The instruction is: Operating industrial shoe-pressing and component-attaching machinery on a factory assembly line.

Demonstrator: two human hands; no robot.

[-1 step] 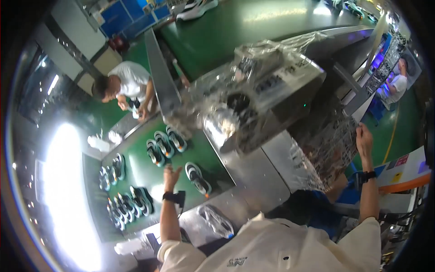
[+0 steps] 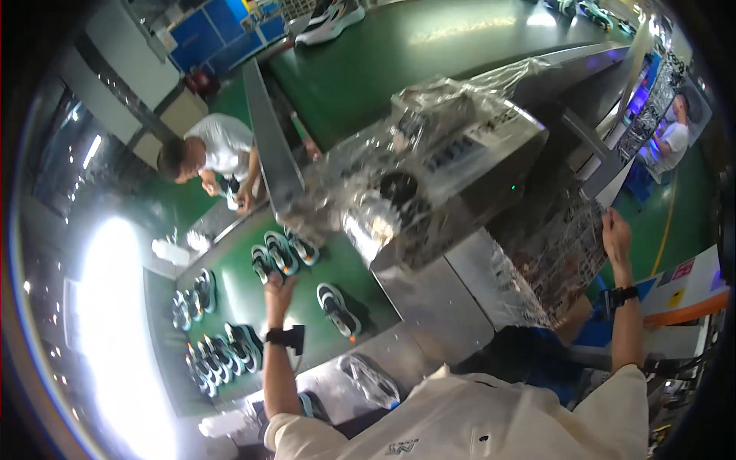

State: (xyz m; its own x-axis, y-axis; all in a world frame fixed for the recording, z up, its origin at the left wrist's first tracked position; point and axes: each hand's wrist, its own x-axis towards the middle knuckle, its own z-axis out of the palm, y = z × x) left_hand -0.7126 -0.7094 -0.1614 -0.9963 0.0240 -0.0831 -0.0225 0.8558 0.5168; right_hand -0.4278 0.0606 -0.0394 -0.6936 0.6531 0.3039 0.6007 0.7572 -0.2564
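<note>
Dark-and-white shoe (image 2: 263, 259) on green work surface (image 2: 307, 277), leftmost of a trio, left hand (image 2: 279, 293) at its near end; can't tell if fingers grip it or only touch. Two other shoes (image 2: 282, 254) just beside it, lone shoe (image 2: 337, 310) nearer the wearer. Right hand (image 2: 616, 236) well apart, fingers curled at edge of plastic-covered panel (image 2: 563, 257), grip unclear. Plastic-wrapped machine (image 2: 475, 184) between hands, farther out. Co-worker (image 2: 218, 146) beyond, far left.

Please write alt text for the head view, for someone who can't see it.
The wearer's left hand is at a sneaker among other shoes on a green surface; the right hand is at crumpled clear film. Another person is nearby.
</note>
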